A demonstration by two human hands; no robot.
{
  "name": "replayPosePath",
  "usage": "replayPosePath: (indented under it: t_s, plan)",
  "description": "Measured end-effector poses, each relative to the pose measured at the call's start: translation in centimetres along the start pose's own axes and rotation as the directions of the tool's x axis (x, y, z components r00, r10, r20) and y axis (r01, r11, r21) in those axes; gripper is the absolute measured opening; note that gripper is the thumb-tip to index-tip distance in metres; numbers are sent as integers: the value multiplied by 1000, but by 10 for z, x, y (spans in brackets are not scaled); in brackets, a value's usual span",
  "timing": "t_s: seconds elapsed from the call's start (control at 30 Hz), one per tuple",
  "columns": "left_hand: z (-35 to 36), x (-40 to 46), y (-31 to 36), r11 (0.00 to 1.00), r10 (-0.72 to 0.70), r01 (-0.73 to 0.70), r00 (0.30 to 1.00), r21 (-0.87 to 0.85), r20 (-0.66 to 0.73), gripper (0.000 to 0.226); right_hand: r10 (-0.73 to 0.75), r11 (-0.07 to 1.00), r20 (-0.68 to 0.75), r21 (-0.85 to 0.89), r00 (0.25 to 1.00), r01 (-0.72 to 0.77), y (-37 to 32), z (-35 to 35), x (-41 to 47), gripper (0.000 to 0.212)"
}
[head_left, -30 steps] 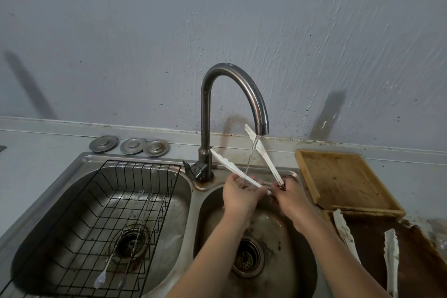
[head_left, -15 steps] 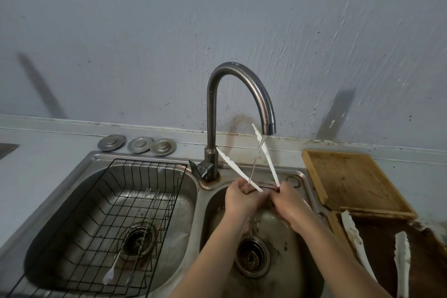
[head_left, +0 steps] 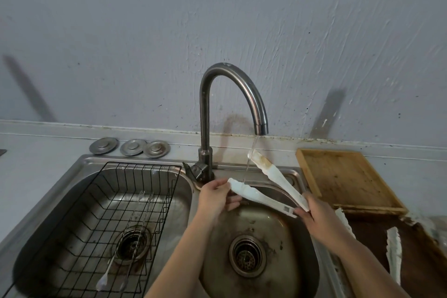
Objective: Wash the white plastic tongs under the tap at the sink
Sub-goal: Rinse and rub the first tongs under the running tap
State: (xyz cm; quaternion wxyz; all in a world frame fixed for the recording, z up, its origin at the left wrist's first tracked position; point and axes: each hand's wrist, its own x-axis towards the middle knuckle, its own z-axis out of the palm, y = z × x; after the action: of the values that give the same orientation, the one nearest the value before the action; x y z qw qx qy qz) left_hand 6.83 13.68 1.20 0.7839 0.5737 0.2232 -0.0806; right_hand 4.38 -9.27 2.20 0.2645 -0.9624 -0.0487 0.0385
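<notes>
Head camera looks down at our two hands over the right bowl of the sink [head_left: 273, 271]. We hold the white tongs [head_left: 271, 189] in the air above that bowl, under the tap [head_left: 260, 116]. The tongs are spread open like a letter V. The point of the V, where the two arms join, sits at our right hand [head_left: 316, 215]. Our right fingers are closed around that joined end. From there the two long arms run up and to the left, toward the tap.

Our left hand [head_left: 215, 197] pinches the tip of the lower arm between thumb and fingers. The upper arm sticks out free, with nothing holding its tip. That tip has a brown stain on it and sits right in the water [head_left: 251, 152] coming down. The water then runs on and hits the lower arm near our left fingers.

We think the stain is what needs rubbing next. Our left hand is the closer one to it, just below and to the left. A short reach up along the water should get there. The wet plastic may be slippery, so our right hand should keep hold.
</notes>
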Motion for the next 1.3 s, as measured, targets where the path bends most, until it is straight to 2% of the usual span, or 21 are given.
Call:
replayPosePath:
  t_s: [0.13, 0.23, 0.33, 0.47, 0.57, 0.63, 0.7, 0.77, 0.93, 1.03, 1.17, 1.3]
  plan:
    - [-3, -4, -2, 983, -9, 5, 1000, 184, 22, 13, 2, 1000, -11, -31, 1000, -3, 11, -1, -3, 11]
    - [-7, -9, 2, 941, -46, 31, 998, 338, 38, 22, 42, 998, -29, -36, 999, -43, 12, 3, -1, 10]
    - [-6, -11, 8, 883, 27, -36, 999, 469, 24, 30, 102, 994, -53, 35, 993, -100, 7, 13, 5, 11]
    - [3, -13, 19, 840, 123, -114, 992, 530, 19, 9, 153, 975, -62, 174, 986, -140, -3, 20, 9, 10]
    - [9, -14, 27, 821, 168, -149, 986, 551, 16, 17, 163, 965, -73, 221, 984, -144, -7, 21, 9, 7]
    - [12, -13, 29, 857, 157, -131, 988, 498, -9, 22, 169, 960, -87, 239, 982, -144, -8, 21, 9, 7]
    - [18, -9, 27, 951, 66, -55, 997, 303, -26, 25, 180, 950, -100, 274, 979, -147, -10, 22, 7, 7]
    - [28, -7, 21, 987, 35, -22, 996, 159, -81, 30, 189, 947, -123, 284, 974, -148, -10, 24, 6, 6]
    - [57, -22, -7, 978, 118, -154, 964, -140, -237, 40, 237, 927, -179, 334, 955, -168, -11, 30, 5, 9]
    - [69, -26, -23, 979, 135, -171, 950, -108, -283, 49, 260, 916, -201, 361, 945, -175, -11, 35, 3, 10]
    - [80, -29, -34, 984, 104, -132, 970, -117, -221, 52, 362, 840, -178, 489, 915, -237, -14, 50, 5, 10]
    - [70, -18, -26, 991, 108, -120, 975, -52, -192, 44, 367, 822, -218, 531, 904, -206, -16, 59, 8, 26]
